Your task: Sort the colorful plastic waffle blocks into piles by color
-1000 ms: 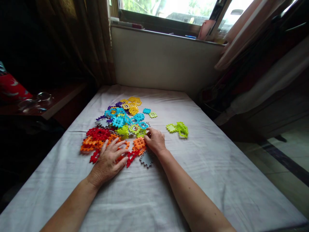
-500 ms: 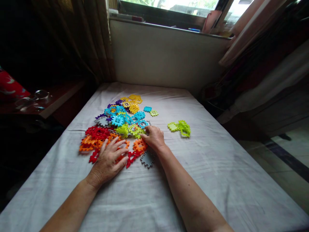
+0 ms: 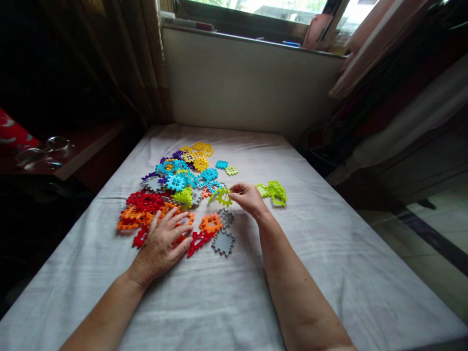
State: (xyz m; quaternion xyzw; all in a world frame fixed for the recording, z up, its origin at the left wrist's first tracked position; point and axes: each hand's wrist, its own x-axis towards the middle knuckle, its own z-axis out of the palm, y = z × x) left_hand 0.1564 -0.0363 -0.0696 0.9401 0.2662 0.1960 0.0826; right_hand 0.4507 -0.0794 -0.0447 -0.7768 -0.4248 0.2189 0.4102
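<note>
Between the thumb and fingers of my right hand (image 3: 250, 199) is a lime green interlocking tile (image 3: 224, 197) with a window-like grid, lifted at the right side of the pile. My left hand (image 3: 164, 239) lies with fingers spread over orange tiles (image 3: 131, 217) and red tiles (image 3: 146, 199), holding nothing that I can see. Near my right hand lie an orange window tile (image 3: 211, 223) and a grey tile (image 3: 223, 243). Farther back are blue tiles (image 3: 176, 183), yellow tiles (image 3: 201, 162) and purple tiles (image 3: 178, 154). A small group of lime green tiles (image 3: 278, 193) sits apart, beyond my right hand.
A pale sheet (image 3: 329, 273) covers the table. To the left, a wooden ledge (image 3: 84, 146) holds a pair of glasses (image 3: 57, 143) beside a red patterned object (image 3: 14, 131). A wall (image 3: 248, 83) with a window stands behind; clothes hang at the right.
My right hand has moved right and slightly away from the pile, pulling out a lime green tile. Grey tiles that were covered now show. My left hand stays in place.
</note>
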